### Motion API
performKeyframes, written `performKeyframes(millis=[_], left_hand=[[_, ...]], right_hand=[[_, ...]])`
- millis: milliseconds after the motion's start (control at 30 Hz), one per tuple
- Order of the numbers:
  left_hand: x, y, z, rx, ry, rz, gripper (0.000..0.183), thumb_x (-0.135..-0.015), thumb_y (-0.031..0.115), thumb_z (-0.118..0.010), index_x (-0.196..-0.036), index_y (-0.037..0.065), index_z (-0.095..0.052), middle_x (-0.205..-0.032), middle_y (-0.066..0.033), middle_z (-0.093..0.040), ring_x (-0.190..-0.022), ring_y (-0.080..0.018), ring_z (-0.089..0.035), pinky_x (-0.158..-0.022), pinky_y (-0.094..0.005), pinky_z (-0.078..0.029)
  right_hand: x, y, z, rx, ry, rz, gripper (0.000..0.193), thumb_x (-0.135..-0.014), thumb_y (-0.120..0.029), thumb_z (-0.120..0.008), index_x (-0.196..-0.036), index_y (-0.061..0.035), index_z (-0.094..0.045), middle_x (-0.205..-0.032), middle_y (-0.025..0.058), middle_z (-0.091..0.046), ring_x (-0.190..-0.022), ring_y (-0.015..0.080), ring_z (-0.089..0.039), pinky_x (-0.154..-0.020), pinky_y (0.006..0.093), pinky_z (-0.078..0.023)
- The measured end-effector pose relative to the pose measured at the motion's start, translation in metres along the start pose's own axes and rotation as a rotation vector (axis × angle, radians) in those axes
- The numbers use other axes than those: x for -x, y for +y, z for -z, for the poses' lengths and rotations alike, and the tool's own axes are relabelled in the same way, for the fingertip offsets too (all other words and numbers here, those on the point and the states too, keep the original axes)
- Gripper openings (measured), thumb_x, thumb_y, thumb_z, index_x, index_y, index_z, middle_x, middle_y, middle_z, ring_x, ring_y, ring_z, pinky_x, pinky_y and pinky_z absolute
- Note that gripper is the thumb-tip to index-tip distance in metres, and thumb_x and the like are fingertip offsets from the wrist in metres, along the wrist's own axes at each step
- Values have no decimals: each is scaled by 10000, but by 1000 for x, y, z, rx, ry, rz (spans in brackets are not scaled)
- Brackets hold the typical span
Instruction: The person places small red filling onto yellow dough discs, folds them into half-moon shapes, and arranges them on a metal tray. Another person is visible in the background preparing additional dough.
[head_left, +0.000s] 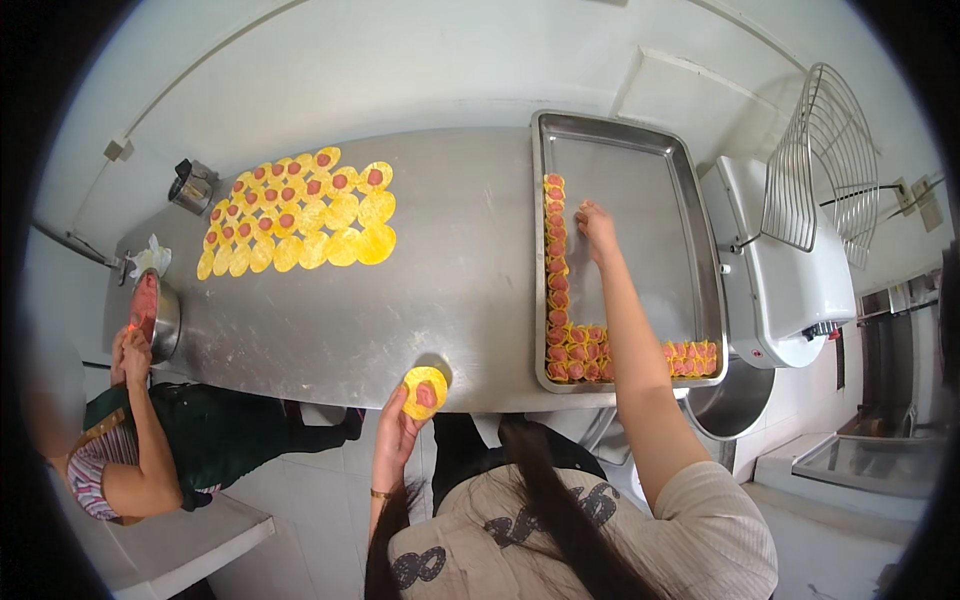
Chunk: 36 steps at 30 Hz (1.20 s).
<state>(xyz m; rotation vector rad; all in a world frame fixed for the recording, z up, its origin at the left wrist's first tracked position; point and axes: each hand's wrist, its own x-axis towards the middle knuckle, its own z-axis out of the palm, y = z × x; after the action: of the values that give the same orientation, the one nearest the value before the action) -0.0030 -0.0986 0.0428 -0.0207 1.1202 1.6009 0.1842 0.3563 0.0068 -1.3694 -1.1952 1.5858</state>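
Near the table's front edge, my left hand [399,425] holds a round yellow dumpling wrapper [411,384] with a lump of pink meat filling [426,395] on it. My right hand [598,228] reaches far over the metal tray [690,215], its fingers pinched together. Whatever those fingertips hold, if anything, is too small to make out. Beside that hand, a column of open-topped dumplings [557,248] runs along the tray's left wall. More dumplings [580,353] stand packed along the near side, and my right forearm hides part of that row.
Yellow wrappers [342,246] lie in rows on the steel table [450,230], many topped with meat. At left, a co-worker's hands [130,355] are at a bowl [168,318] of meat. A metal cup [190,188] stands behind. Right of the tray is a white machine [770,270] with a wire guard [815,165].
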Motion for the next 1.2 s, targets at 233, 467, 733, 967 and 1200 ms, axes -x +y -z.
performKeyframes(millis=[233,467,733,967,1200], left_hand=[[1,-2,-10,-43,-10,-2,401,-1006,252,-444,-1301,-20,-454,-1259,-146,-571,-1127,-241,-600,-901,-359,-542],[-15,-4,-36,-46,-77,8,370,-1011,226,-433,-1286,-19,-470,-1221,-142,-587,-1048,-212,-641,-810,-311,-582],[-6,-14,-49,-84,-65,45,391,-1012,239,-425,-1298,-27,-443,-1218,-148,-579,-1025,-213,-647,-800,-305,-584],[1,-22,-46,-65,-69,37,391,-1017,221,-406,-1327,-16,-427,-1246,-155,-567,-1052,-226,-641,-826,-311,-579],[9,-22,-40,-69,-36,21,397,-1014,226,-420,-1324,-21,-430,-1243,-151,-569,-1056,-223,-639,-826,-307,-578]], right_hand=[[88,-20,23,80,-76,69,292,-919,-131,-540,-1180,-16,-602,-1035,28,-613,-960,107,-546,-821,253,-441],[211,-11,11,351,-419,120,243,-881,-76,-583,-1111,-33,-650,-1072,74,-637,-1029,168,-576,-884,306,-454],[271,8,37,870,-295,725,370,-735,-26,-660,-1101,-81,-659,-1005,120,-531,-935,301,-525,-815,405,-443],[249,22,45,910,-214,770,344,-762,-25,-636,-1103,-63,-656,-1037,126,-555,-963,313,-514,-842,404,-434],[198,31,46,934,-49,635,305,-801,-24,-522,-1058,-61,-682,-1083,127,-630,-1007,325,-553,-904,439,-406]])
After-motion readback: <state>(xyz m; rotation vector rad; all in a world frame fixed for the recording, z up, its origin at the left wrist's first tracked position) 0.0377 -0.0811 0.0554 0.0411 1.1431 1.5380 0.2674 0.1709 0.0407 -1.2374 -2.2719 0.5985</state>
